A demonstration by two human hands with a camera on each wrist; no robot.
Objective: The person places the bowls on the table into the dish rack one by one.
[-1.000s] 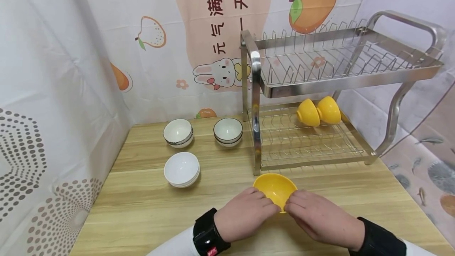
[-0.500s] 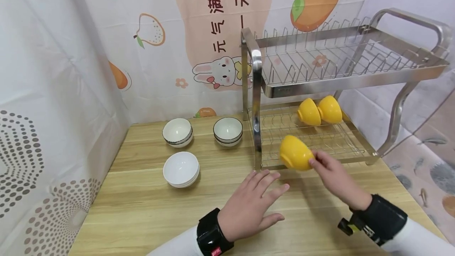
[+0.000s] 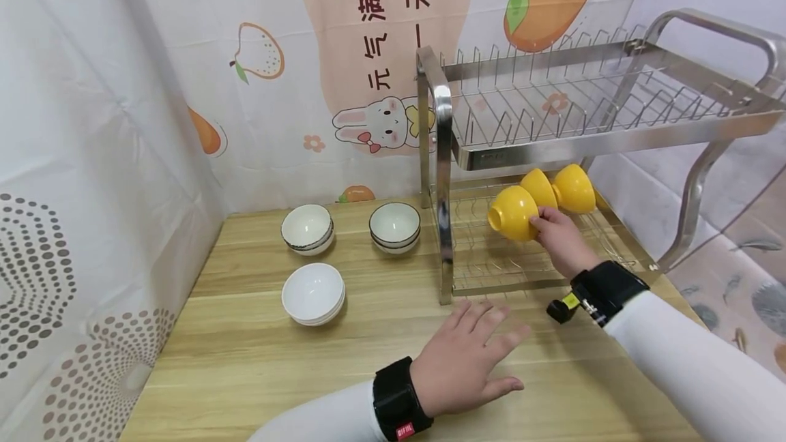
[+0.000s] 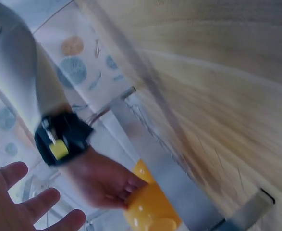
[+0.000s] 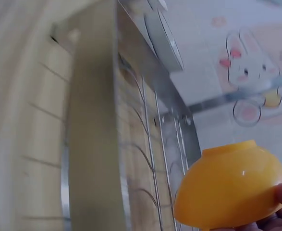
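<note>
My right hand (image 3: 561, 241) pinches the rim of a yellow bowl (image 3: 513, 213), which is tipped on its side over the lower tier of the metal dish rack (image 3: 510, 286). In the right wrist view the same bowl (image 5: 232, 187) shows its foot, with fingertips at its edge. Two more yellow bowls stand on edge in that tier, a nearer one (image 3: 537, 186) partly covered by the held bowl and a farther one (image 3: 575, 189). Over the table in front of the rack, my left hand (image 3: 463, 360) is spread with straight fingers and holds nothing.
Left of the rack, stacked white bowls (image 3: 313, 293) stand on the wooden table (image 3: 245, 360). Behind them are dark-rimmed bowls, one stack at the left (image 3: 307, 227) and another (image 3: 394, 227) beside the rack post (image 3: 443, 189). The wire upper tier (image 3: 602, 108) overhangs the lower one.
Both hands were on the yellow bowl over the table. The left hand has let go and spread, while the right has carried the bowl up and away into the rack's lower tier.
</note>
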